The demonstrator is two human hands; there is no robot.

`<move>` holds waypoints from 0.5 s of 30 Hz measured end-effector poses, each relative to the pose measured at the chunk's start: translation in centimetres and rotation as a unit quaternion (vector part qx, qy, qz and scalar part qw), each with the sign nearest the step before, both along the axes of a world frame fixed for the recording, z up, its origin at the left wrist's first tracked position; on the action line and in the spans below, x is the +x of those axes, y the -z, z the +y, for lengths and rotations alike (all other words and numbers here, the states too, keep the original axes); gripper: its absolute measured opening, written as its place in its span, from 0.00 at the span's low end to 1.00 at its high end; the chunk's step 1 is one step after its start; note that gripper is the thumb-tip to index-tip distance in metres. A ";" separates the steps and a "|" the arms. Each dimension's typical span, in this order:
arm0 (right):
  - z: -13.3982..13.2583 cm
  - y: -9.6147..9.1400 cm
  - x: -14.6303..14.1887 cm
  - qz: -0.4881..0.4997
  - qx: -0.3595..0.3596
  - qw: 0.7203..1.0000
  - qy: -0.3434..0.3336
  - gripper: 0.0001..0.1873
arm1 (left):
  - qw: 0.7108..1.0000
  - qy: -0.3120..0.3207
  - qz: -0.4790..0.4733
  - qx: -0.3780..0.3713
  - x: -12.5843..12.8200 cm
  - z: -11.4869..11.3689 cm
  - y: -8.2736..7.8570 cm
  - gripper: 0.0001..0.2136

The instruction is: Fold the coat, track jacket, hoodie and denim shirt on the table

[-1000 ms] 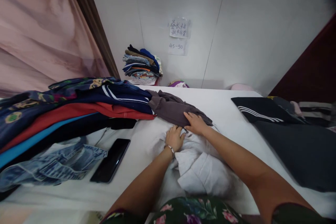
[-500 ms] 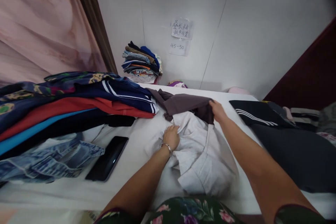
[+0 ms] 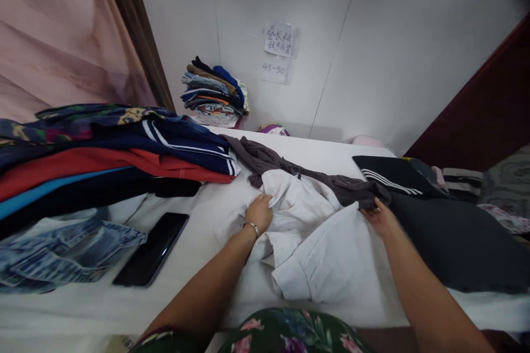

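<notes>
A crumpled white shirt [image 3: 318, 248] lies on the white table [image 3: 215, 220] in front of me. My left hand [image 3: 259, 213], with a bracelet at the wrist, is closed on the shirt's upper left edge. My right hand [image 3: 380, 217] grips the end of a dark grey-brown garment [image 3: 298, 171] that stretches from the pile at the left across the top of the white shirt to the right.
A pile of blue, red and patterned clothes [image 3: 103, 149] covers the table's left side, with denim [image 3: 53, 253] and a black phone [image 3: 152, 248] in front. Dark clothes [image 3: 451, 231] lie at the right. Folded clothes [image 3: 213, 94] are stacked against the wall under paper notes [image 3: 278, 49].
My right hand lifted the grey-brown garment off the white shirt and drew it to the right, stretching it out. My left hand stayed on the white shirt.
</notes>
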State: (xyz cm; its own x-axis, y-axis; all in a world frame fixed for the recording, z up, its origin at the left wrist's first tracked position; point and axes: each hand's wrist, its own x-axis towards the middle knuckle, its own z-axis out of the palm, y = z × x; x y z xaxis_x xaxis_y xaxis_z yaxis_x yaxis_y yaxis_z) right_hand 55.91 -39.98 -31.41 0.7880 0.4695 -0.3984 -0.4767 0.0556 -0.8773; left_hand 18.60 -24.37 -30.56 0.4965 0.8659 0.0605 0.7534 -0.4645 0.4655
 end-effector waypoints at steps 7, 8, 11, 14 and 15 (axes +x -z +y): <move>0.3 -0.7 -3.2 0.007 -0.029 0.988 -0.148 0.09 | 0.999 -0.017 -0.039 0.014 -3.2 -2.1 -4.9 0.24; 0.3 -0.8 -3.5 0.003 -0.031 0.988 -0.149 0.07 | 0.999 -0.021 -0.039 0.020 -4.2 -2.6 -5.6 0.24; -0.1 -0.8 -3.6 -0.003 -0.037 0.990 -0.136 0.03 | 0.999 -0.050 -0.016 0.007 -7.6 -4.0 -6.4 0.24; -1.2 -0.9 -3.3 -0.001 -0.055 0.987 -0.150 0.06 | 0.995 -0.061 0.035 -0.069 -10.4 -4.9 -5.3 0.21; -1.6 -1.0 -3.1 -0.009 -0.081 0.982 -0.170 0.07 | 0.993 -0.057 0.049 -0.094 -11.1 -5.1 -4.7 0.18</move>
